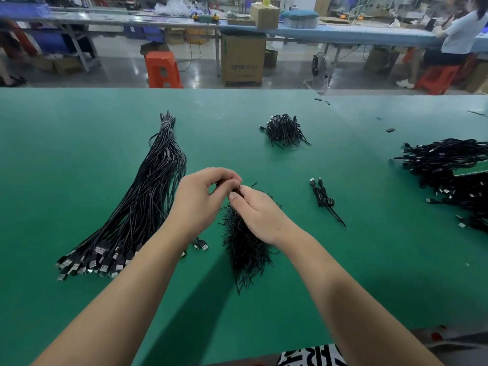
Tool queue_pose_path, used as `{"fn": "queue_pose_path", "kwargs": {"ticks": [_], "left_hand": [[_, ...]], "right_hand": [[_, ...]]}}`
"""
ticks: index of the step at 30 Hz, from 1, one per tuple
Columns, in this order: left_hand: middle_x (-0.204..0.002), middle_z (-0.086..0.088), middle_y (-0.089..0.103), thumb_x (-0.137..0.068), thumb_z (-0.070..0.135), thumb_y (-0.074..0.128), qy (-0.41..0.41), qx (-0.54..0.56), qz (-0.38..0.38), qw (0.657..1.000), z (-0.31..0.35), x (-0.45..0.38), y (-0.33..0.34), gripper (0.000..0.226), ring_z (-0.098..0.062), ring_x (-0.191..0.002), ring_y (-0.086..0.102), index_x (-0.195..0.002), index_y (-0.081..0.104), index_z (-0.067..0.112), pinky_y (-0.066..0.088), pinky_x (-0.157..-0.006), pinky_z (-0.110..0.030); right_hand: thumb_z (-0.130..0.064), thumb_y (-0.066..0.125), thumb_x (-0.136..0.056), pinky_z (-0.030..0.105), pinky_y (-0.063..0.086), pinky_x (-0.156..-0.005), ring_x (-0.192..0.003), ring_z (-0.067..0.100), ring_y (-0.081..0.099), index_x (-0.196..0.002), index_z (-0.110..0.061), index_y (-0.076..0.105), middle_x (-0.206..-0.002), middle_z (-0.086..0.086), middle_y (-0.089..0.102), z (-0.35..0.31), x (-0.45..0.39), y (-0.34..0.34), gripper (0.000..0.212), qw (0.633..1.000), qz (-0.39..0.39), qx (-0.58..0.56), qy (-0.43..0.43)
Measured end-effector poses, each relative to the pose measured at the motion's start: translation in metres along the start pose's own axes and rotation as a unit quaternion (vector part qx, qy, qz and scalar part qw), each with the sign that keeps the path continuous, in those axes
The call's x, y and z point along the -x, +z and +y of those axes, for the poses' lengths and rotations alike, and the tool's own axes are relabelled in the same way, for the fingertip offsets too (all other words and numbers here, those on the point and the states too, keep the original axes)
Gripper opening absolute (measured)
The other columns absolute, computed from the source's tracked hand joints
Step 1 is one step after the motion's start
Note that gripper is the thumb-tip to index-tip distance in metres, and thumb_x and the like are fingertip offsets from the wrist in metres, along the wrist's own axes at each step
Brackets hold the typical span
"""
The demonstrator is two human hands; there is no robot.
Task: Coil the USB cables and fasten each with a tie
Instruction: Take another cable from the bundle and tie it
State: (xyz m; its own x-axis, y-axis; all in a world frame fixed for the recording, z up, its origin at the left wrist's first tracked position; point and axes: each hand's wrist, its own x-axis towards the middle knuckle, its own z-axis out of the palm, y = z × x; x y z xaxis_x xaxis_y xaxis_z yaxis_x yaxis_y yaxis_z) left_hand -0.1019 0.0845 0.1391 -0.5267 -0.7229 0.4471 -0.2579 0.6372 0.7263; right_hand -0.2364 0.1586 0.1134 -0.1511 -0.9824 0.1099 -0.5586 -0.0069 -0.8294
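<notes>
A long bundle of straight black USB cables (148,202) lies at the left of the green table, plugs toward me. A heap of short black ties (247,249) sits in the middle. Over its far end my left hand (203,199) and my right hand (258,210) meet, fingertips curled together and pinching something small and black, seemingly a tie; the thing itself is mostly hidden. One coiled and tied cable (323,196) lies to the right of my hands. A pile of coiled cables (449,175) fills the right edge.
A second heap of ties (285,130) sits farther back on the green table (79,133). Small black scraps (390,130) lie toward the far right. Beyond the table edge are orange stools, cardboard boxes and a seated person at another bench.
</notes>
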Motion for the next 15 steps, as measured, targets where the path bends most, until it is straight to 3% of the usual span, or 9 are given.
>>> {"fn": "queue_pose_path", "kwargs": {"ticks": [3, 6, 10, 12, 15], "left_hand": [[-0.083, 0.021, 0.069, -0.09, 0.014, 0.071, -0.021, -0.011, -0.039, 0.999, 0.003, -0.003, -0.005, 0.016, 0.007, -0.082, 0.061, -0.084, 0.075, 0.028, 0.039, -0.073, -0.004], [-0.09, 0.013, 0.068, -0.088, 0.017, 0.074, -0.03, -0.041, -0.051, 0.997, 0.005, -0.005, -0.009, 0.012, 0.002, -0.087, 0.059, -0.084, 0.074, 0.028, 0.039, -0.076, -0.008], [-0.102, 0.003, 0.061, -0.087, 0.026, 0.076, -0.017, -0.11, 0.047, 0.993, 0.009, 0.0, -0.005, 0.01, -0.013, -0.104, 0.054, -0.091, 0.076, 0.017, 0.038, -0.089, -0.021], [-0.095, 0.002, 0.063, -0.088, 0.032, 0.073, -0.016, -0.128, 0.066, 0.989, 0.011, 0.005, -0.003, 0.017, -0.016, -0.097, 0.056, -0.087, 0.077, 0.016, 0.043, -0.086, -0.028], [-0.091, 0.008, 0.065, -0.087, 0.034, 0.073, -0.02, -0.124, 0.027, 0.992, 0.012, 0.012, 0.0, 0.013, -0.012, -0.08, 0.059, -0.088, 0.078, 0.022, 0.047, -0.075, -0.029]], "right_hand": [[-0.038, 0.031, -0.105, 0.037, 0.034, -0.064, -0.067, 0.019, 0.051, -0.082, -0.028, 0.039, -0.071, -0.004, 0.053, 0.001, 0.002, -0.004, 0.027, 0.984, -0.004, 0.168, -0.059], [-0.036, 0.028, -0.107, 0.042, 0.042, -0.069, -0.075, 0.032, 0.056, -0.102, -0.015, 0.049, -0.084, 0.007, 0.063, 0.001, 0.001, -0.004, 0.03, 0.97, -0.01, 0.237, -0.057], [-0.029, 0.033, -0.107, 0.04, 0.031, -0.061, -0.067, 0.034, 0.047, -0.093, -0.013, 0.044, -0.076, 0.007, 0.056, 0.0, 0.003, -0.001, 0.024, 0.958, 0.026, 0.278, -0.062], [-0.024, 0.036, -0.105, 0.039, 0.029, -0.06, -0.067, 0.037, 0.052, -0.094, -0.011, 0.045, -0.079, 0.014, 0.063, -0.001, 0.002, 0.0, 0.019, 0.957, 0.053, 0.28, -0.057], [-0.019, 0.038, -0.104, 0.036, 0.028, -0.058, -0.063, 0.033, 0.049, -0.093, -0.011, 0.044, -0.075, 0.012, 0.059, -0.001, -0.001, 0.004, 0.015, 0.947, 0.081, 0.307, -0.042]]}}
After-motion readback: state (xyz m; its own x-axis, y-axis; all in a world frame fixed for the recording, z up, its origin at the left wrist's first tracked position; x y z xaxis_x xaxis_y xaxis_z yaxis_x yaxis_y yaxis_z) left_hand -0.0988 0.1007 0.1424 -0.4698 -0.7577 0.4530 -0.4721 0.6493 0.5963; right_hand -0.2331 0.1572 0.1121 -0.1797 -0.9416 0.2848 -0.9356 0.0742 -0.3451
